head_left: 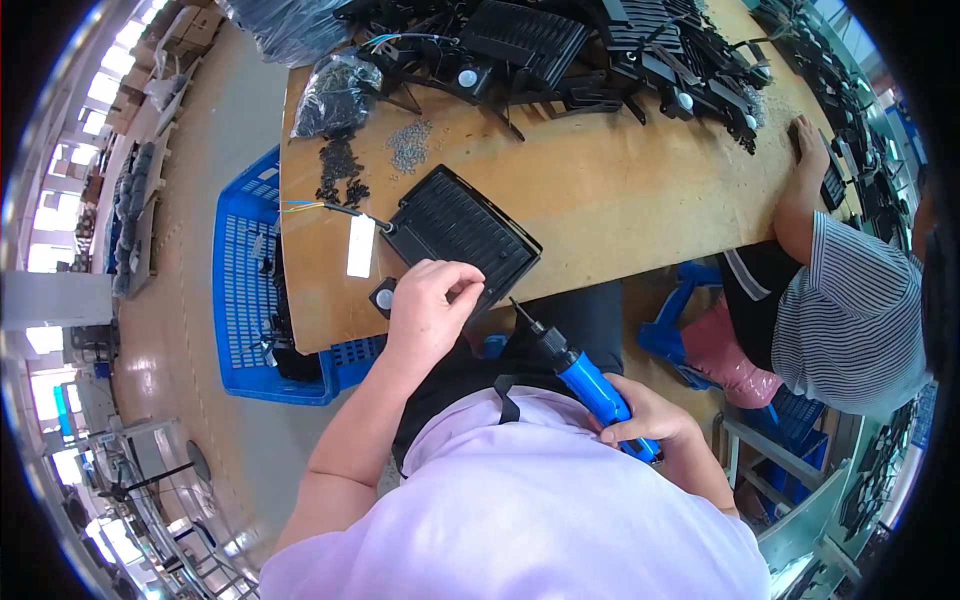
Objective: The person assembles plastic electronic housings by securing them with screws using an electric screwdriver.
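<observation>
A black finned floodlight (pixel 465 225) lies at the front edge of the wooden table, with a cable and a white label (pixel 361 246) at its left. Over its near side is my left hand (pixel 430 305), thumb and fingertips pinched together; whatever they hold is too small or hidden to make out. Beside that hand sits a small black sensor with a white dome (pixel 384 298). My right hand (pixel 650 415) grips a blue electric screwdriver (pixel 594 388) in front of my body, its bit pointing up toward the floodlight's near corner without clearly touching it.
Small silver screws (pixel 409 147) and black parts (pixel 340 165) lie in piles near a plastic bag (pixel 337 95). More floodlights (pixel 525 40) are heaped at the back. A blue crate (pixel 245 290) stands left of the table (pixel 620 210). Another person in a striped shirt (pixel 850 310) sits at right.
</observation>
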